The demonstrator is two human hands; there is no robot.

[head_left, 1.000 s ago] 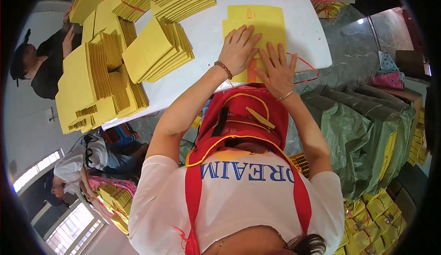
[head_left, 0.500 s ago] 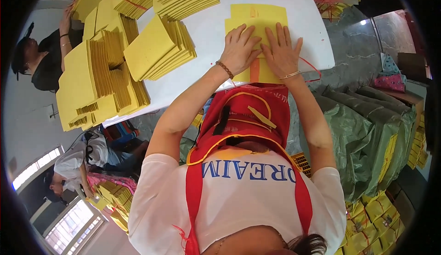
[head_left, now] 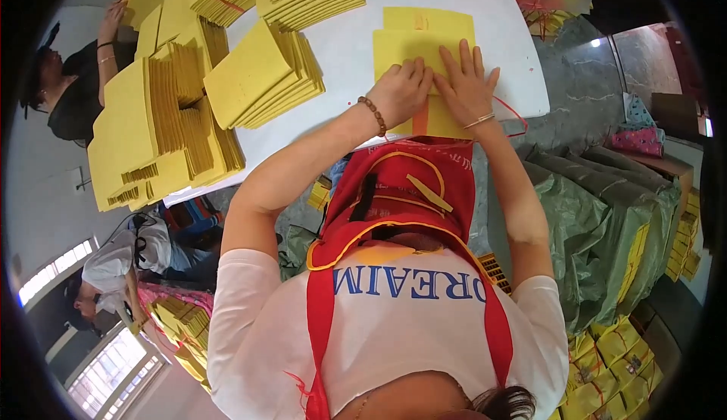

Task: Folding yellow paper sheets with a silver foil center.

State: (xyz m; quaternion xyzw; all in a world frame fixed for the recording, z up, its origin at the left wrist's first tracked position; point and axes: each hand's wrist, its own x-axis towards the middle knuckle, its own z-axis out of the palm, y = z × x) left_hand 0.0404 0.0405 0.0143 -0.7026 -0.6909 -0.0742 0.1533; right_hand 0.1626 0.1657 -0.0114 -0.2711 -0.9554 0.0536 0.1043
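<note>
We have the yellow paper piece (head_left: 395,47) right under both hands, flat, edges overlapping, an orange strip (head_left: 420,117) showing below the fingers. Right hand (head_left: 467,90): spread flat on it, gripping nothing. Left hand (head_left: 403,89): fingers curled onto it; we can't tell if they pinch. We judge the step as pressing and lining up; the next move likely calls for even pressure, edges kept square. Just right of the grip, thin red cord (head_left: 515,109); left, a fanned stack (head_left: 254,79) of matte, crisp-edged folded paper; beneath, smooth white table (head_left: 344,64).
</note>
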